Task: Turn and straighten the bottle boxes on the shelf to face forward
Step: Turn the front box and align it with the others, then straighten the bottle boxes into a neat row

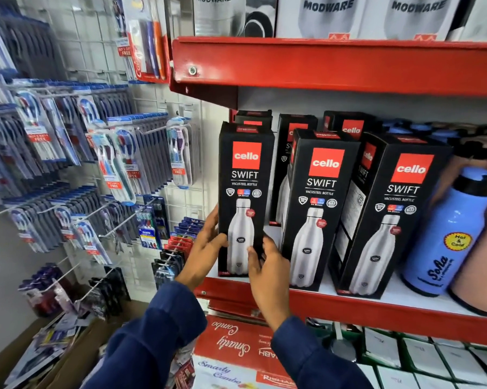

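Observation:
Three black Cello Swift bottle boxes stand along the front of the white shelf (pixel 382 300). The leftmost box (pixel 245 192) faces forward at the shelf's left end. My left hand (pixel 205 248) presses its lower left edge. My right hand (pixel 267 265) grips its lower right corner. The middle box (pixel 318 209) faces nearly forward. The right box (pixel 388 220) is turned a little, with its left side panel showing. More black boxes (pixel 349 126) stand in a back row, partly hidden.
A blue "Hot & Cold" bottle (pixel 450 237) and a peach one (pixel 478 276) stand right of the boxes. The red upper shelf (pixel 334 63) hangs close above. Toothbrush packs (pixel 110 164) hang on a wire rack to the left. Red combo boxes (pixel 236 346) lie below.

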`<state>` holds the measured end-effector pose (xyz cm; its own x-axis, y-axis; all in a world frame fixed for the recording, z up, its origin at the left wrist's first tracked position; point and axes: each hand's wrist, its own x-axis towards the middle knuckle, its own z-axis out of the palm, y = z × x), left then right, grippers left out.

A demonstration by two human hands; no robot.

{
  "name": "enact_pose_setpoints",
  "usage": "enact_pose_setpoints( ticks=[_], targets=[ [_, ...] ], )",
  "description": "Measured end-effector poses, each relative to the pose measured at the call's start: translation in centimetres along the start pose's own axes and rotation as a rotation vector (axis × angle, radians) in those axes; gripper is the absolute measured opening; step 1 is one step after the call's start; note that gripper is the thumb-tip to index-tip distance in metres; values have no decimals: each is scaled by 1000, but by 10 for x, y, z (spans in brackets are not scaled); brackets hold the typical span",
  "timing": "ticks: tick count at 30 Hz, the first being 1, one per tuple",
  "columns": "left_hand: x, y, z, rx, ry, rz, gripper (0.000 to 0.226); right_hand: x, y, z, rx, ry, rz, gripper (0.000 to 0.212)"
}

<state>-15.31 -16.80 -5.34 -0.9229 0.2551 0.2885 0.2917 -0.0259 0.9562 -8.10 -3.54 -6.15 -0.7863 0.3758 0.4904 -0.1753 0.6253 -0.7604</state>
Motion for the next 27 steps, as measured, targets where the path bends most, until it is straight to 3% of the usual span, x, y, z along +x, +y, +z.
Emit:
enact_pose_setpoints(
  ticks=[5, 12, 17, 19, 27],
  targets=[
    [-20, -6, -3, 173, 60, 53, 57, -7, 10, 2, -37, -27, -10, 24],
    [-34, -20, 0, 447, 240, 78, 30, -18, 16, 3, -121, -85, 7, 33],
    [-40, -18, -3, 507, 211, 76, 38, -20, 17, 0, -132, -55, 3, 36],
    [-64, -14, 7, 520, 253, 54, 41, -34, 22, -14, -125, -123, -40, 35],
    [-64, -19, -1, 563, 305, 7, 43, -36, 20, -10, -53, -105, -51, 41]
  ],
)
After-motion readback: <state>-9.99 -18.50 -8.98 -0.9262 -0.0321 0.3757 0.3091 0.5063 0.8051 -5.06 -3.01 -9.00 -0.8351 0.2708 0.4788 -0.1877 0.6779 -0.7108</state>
